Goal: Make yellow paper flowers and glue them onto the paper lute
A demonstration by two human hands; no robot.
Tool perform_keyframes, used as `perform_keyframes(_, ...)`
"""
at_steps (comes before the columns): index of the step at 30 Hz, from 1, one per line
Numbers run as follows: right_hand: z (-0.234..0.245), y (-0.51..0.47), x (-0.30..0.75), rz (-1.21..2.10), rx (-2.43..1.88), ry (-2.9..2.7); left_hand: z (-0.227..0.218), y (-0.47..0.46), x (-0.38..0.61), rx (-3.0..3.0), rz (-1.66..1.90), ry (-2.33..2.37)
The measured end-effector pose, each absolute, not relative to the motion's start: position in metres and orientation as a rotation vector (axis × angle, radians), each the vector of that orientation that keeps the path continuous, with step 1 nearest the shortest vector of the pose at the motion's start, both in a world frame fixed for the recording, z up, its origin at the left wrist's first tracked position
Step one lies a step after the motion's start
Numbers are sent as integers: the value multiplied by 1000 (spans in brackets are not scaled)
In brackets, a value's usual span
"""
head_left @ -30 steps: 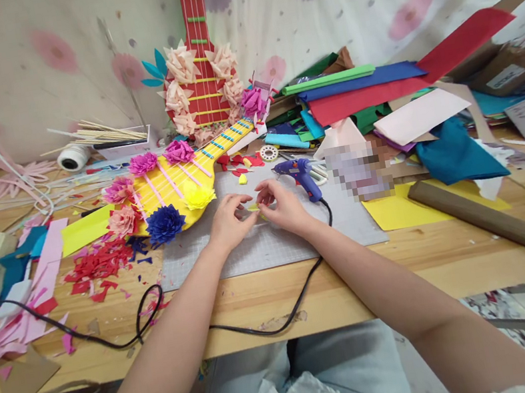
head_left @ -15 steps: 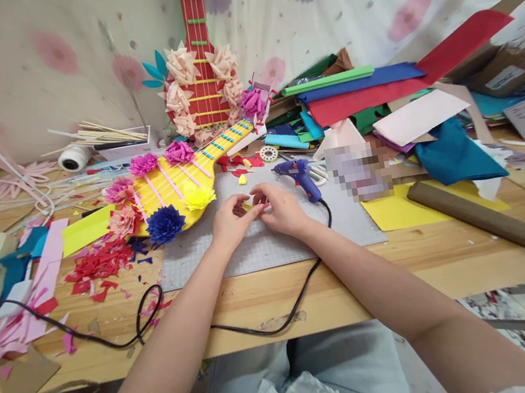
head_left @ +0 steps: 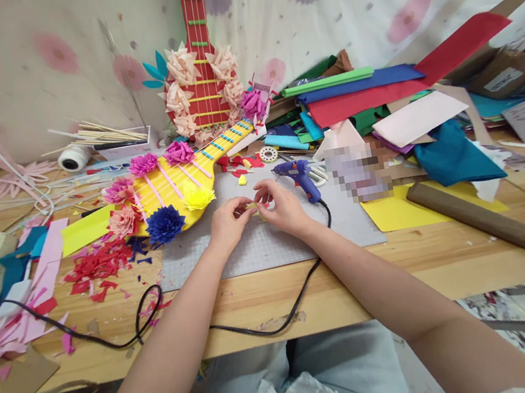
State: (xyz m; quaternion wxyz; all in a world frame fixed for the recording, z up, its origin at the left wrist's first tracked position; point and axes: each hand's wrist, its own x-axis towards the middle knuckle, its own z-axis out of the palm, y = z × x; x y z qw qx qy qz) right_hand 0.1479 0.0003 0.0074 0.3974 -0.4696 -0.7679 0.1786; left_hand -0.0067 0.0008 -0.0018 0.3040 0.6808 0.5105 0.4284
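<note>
My left hand [head_left: 227, 224] and my right hand [head_left: 283, 208] meet over a grey cutting mat [head_left: 270, 242], fingers pinched together on a small yellow paper piece [head_left: 252, 208]. A yellow paper guitar [head_left: 179, 184] with pink, blue and yellow paper flowers lies just left of the hands. A blue glue gun [head_left: 298, 173] rests on the mat right behind my right hand, its black cord [head_left: 284, 321] running along my right forearm and off the table's front edge.
A red paper guitar [head_left: 201, 78] leans on the wall behind. Stacked coloured paper sheets [head_left: 366, 93] fill the back right. A brown cardboard tube [head_left: 496, 226] lies at right on yellow paper. Red paper scraps [head_left: 97, 266] litter the left. A second black cable [head_left: 61, 323] loops at front left.
The hands stay together on the yellow piece; the fingers have shifted slightly, turning it between them. Nothing else has moved.
</note>
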Motion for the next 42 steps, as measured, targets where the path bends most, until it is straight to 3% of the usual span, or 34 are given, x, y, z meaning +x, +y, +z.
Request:
perform_keyframes(9,17,-1,152,479,-1166,-1929,-4,2,-3,1578,1224,1299)
perform_keyframes(14,50,-8,203,1023,-1186,-2141,-4,5,-1,1240,1284,1257)
perform_keyframes(17,57,-7,246,1283,-1430,-2133,-3,6,0,1156,1304,1249)
perform_keyframes(21,45,4,269,784,-1754,-1977,-3,7,0,1119,1301,1252)
perform_keyframes(25,24,18,246,383,-1751,-1813,-3,6,-1,1116,1305,1258)
perform_keyframes(33,-1,33,220,325,-1818,-1532,-2,7,-3,1114,1329,1276)
perform_keyframes(38,19,16,228,685,-1559,-1422,-4,8,-4,1101,1328,1293)
perform_keyframes(42,40,-1,228,1052,-1406,-1698,-6,9,-4,1113,1318,1312)
